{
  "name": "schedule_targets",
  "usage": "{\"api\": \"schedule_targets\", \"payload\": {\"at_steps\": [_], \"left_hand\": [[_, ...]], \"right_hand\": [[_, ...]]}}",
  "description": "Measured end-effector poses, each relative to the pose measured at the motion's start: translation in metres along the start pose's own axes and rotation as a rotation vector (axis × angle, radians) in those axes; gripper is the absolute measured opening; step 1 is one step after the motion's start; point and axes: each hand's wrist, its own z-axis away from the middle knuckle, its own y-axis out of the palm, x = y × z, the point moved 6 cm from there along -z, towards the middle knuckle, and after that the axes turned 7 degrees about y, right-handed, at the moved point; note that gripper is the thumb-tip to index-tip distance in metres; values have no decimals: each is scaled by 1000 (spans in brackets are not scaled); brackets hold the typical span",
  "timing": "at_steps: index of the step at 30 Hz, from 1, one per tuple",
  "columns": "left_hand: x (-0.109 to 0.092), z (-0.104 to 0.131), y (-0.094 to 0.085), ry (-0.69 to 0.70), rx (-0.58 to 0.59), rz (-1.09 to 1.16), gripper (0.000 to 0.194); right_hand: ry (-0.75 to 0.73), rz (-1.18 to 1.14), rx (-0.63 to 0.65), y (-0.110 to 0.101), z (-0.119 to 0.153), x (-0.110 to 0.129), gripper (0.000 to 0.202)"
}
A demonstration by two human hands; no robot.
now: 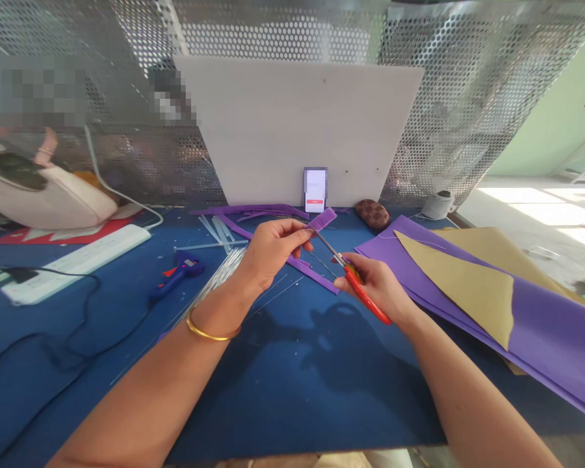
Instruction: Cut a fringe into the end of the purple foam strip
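Right hand (377, 286) gripping red-handled scissors (358, 286), blades at a purple strip (324, 220) pinched by the left hand (275, 250) over the blue bench (283, 403), smartphone (315, 188) upright near the bench's far edge.

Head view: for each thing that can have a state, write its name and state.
Purple strip: pinched in left hand
Red-handled scissors: gripped in right hand, opening unclear
Phone: upright, screen lit
White board: upright behind phone
Glue gun: lying down, cord attached
Wires: lying in a loose bundle
Purple sheets: layered, brown piece on top
Patterned pouch: lying, closure unclear
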Motion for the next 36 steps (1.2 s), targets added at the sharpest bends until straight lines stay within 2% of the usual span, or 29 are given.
{"api": "schedule_targets", "payload": {"at_steps": [8,15,25,36], "left_hand": [[-2,1,-3,14,3,-57,17],[-1,0,-3,-9,14,-19,15],[6,-1,-3,-91,34,148,14],[3,0,-5,-69,29,150,15]], "right_hand": [[14,-8,1,0,2,2,34],[8,-19,0,0,2,0,32],[32,-21,16,0,2,-1,34],[26,-27,-9,-2,-1,-5,31]]}}
